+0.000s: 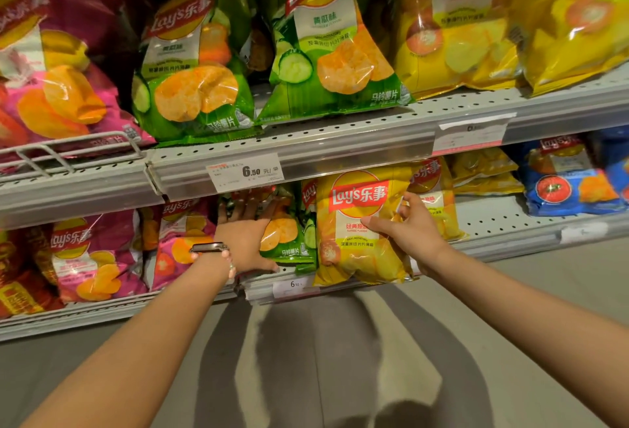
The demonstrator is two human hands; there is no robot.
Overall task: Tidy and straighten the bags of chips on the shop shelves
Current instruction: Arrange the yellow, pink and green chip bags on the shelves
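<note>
Pinching the yellow bag (360,223) at its right edge, the right hand (406,228) has its thumb across the front and its fingers curled behind, arm stretched forward. That bag stands upright at the lower shelf's (510,223) front lip. Just left, the left hand (245,237) lies flat with straight fingers against a green bag (289,233), a watch (207,247) on its wrist. Two green bags (333,53) stand on the upper shelf (340,141), with two price tags (245,172) along its edge.

Glossy crinkled plastic chip bags (360,223) on matt perforated metal shelves (340,134)
</note>
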